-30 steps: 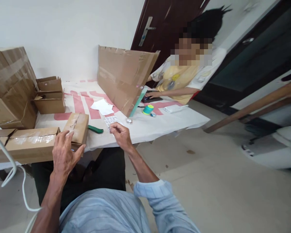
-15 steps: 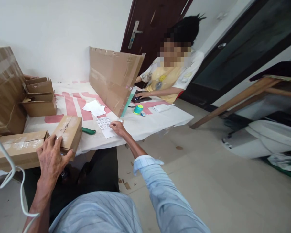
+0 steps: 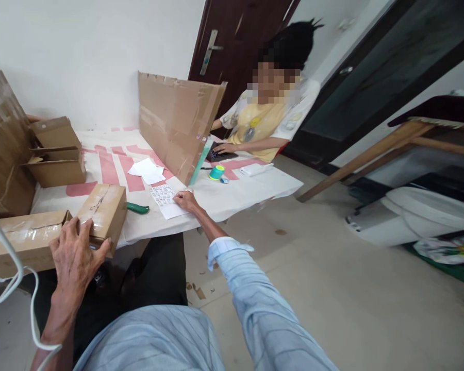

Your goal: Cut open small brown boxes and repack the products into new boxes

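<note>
The person's left hand is loosely spread over the near end of a taped small carton, thumb against its end, without a closed grip. The right hand has its fingers drawn together on the edge of a printed sheet; whether they pinch anything cannot be told. The sheet lies flat near the front edge of the cloth-covered surface, and the fingers hide part of it.

Between carton and sheet lies a green-handled tool. Behind the sheet, a tall cardboard panel stands upright, screening much of the far side; white papers lie to its left. Open boxes and a large carton crowd the left, with a long taped box in front. A white cable hangs before the left forearm. Right of the panel, near a teal-and-yellow object and a white item, a co-worker rests a hand on a dark device.
</note>
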Demonstrator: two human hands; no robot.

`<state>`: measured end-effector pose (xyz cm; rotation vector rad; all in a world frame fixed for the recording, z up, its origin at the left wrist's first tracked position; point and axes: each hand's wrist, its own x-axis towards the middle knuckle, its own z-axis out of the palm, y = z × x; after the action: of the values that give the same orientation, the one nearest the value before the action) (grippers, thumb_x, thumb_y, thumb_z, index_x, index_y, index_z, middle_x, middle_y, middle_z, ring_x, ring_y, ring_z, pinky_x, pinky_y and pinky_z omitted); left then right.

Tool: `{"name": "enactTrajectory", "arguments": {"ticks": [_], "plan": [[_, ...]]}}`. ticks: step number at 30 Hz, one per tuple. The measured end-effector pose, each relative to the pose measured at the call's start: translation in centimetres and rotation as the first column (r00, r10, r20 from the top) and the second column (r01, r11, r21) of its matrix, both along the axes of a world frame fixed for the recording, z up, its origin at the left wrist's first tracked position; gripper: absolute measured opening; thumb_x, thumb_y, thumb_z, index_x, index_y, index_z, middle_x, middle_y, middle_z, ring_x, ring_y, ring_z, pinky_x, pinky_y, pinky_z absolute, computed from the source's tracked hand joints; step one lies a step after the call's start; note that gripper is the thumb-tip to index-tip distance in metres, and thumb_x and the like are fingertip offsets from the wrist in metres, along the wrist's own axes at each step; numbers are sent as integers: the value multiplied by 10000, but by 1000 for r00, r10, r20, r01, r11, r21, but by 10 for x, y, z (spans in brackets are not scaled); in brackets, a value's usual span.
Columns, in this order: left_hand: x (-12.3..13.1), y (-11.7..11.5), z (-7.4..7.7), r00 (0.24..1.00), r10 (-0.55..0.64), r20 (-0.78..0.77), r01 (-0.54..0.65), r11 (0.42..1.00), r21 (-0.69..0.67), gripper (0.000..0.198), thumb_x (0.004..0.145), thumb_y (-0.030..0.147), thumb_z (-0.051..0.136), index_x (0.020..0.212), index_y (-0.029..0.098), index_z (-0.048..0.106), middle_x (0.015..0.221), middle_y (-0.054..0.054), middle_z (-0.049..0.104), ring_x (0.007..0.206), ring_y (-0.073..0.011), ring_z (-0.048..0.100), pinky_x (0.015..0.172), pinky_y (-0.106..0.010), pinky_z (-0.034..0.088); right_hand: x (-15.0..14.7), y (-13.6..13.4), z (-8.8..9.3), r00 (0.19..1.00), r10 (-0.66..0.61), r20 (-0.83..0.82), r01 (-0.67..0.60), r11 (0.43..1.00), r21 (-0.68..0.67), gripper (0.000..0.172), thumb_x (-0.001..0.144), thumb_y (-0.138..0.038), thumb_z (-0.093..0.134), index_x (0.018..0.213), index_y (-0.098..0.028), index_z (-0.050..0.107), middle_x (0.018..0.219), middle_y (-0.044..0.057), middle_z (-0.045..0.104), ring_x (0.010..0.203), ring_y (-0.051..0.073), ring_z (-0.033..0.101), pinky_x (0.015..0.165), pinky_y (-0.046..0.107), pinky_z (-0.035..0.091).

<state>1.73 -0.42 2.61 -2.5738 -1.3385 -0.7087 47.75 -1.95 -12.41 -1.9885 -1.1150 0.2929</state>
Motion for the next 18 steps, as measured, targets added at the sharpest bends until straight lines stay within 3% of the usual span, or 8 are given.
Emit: {"name": "enactTrajectory", "arguments": {"ticks": [10, 18], "plan": [[0, 1, 0, 1000, 6, -9, -6, 1000, -12, 527, 930, 517, 684, 1345, 193, 664, 1495, -232, 591, 1369, -441, 568, 1055, -574, 451, 4, 7, -8, 997, -27, 72, 33, 996, -81, 178, 772, -286, 671, 795, -171, 804, 734, 16, 768, 741, 185, 668, 658, 247, 454], [2, -1, 3, 1000, 12, -6, -12, 1000, -20, 522, 918, 491, 699, 1337, 182, 663, 1490, -239, 601, 1379, -444, 566, 1057, -592, 451, 3, 7, -12, 993, -65, 103, 72, 996, -61, 150, 767, -262, 697, 849, -190, 799, 867, 38, 806, 819, 196, 686, 720, 260, 472]]}}
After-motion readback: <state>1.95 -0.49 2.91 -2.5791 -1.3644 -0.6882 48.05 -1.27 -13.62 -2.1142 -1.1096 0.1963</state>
